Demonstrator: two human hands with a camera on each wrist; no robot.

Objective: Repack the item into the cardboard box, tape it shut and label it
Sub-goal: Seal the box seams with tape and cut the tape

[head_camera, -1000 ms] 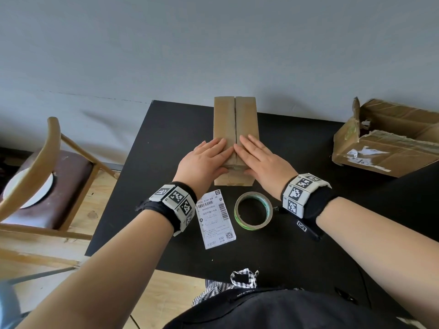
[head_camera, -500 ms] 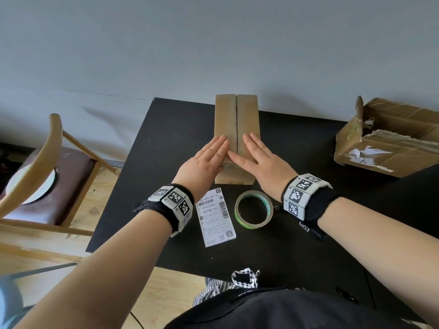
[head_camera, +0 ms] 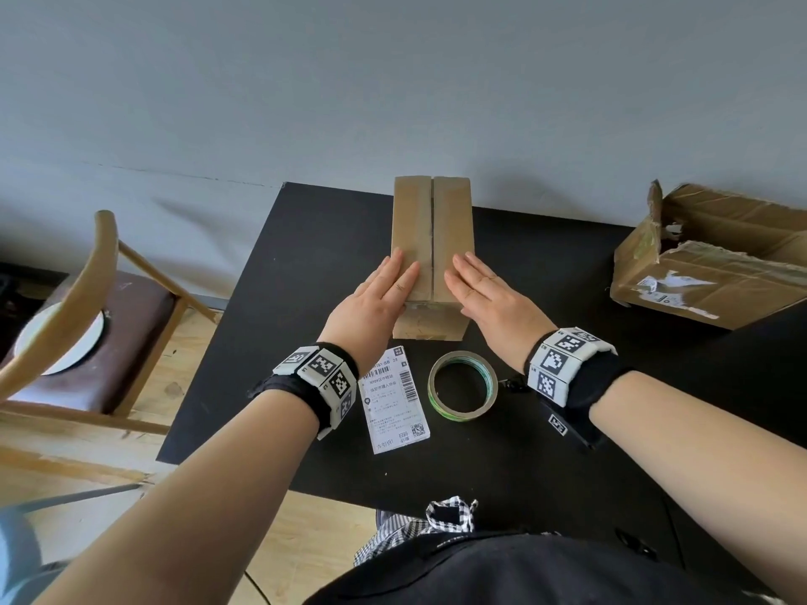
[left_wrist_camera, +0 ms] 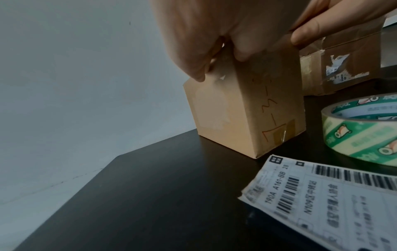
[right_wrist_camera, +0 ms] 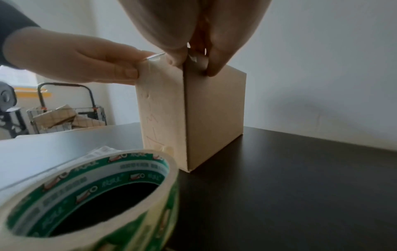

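A narrow cardboard box [head_camera: 432, 220] stands on the black table [head_camera: 305, 264], its two top flaps folded down with a seam between them. My left hand [head_camera: 375, 294] lies flat on the left flap near the box's front end, fingers straight. My right hand [head_camera: 484, 290] lies flat on the right flap the same way. In the wrist views the box [left_wrist_camera: 247, 115] [right_wrist_camera: 193, 115] shows both thumbs at its upper front edge. A roll of clear tape with green print [head_camera: 463, 382] [right_wrist_camera: 92, 200] and a white shipping label [head_camera: 395, 401] [left_wrist_camera: 335, 200] lie in front of the box.
A larger torn cardboard box [head_camera: 716, 255] sits open at the table's right. A wooden chair with a brown seat [head_camera: 87, 325] holding a white plate stands left of the table. The grey wall is close behind the box. A wire cart with cardboard [right_wrist_camera: 66, 117] stands further off.
Both hands have slid apart, from meeting over the seam to lying flat on their own flaps. The box, tape and label have not moved.
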